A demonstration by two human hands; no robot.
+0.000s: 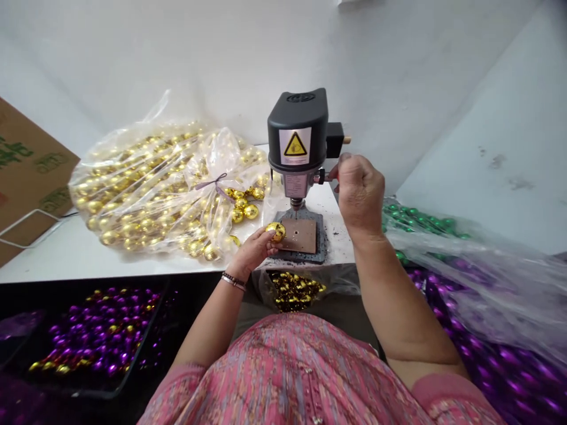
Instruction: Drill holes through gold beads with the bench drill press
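Between the fingertips of my left hand (253, 252) is a shiny gold ball (275, 231), held at the left edge of a brown board (300, 236) on the base of a small drill press (297, 133). My right hand (359, 192) is closed around the feed handle (328, 176) at the press's right side. The drill chuck (296, 204) points down over the board, apart from the ball. Several loose gold balls (251, 211) lie left of the press by the tied neck of a clear bag.
The big bag of gold balls (146, 183) fills the table's left. Gold balls (295, 289) sit in plastic below the table edge. A dark crate of purple balls (101, 330) is lower left; green balls (420, 219) and purple balls (500, 360) are right. A cardboard box (31, 171) stands far left.
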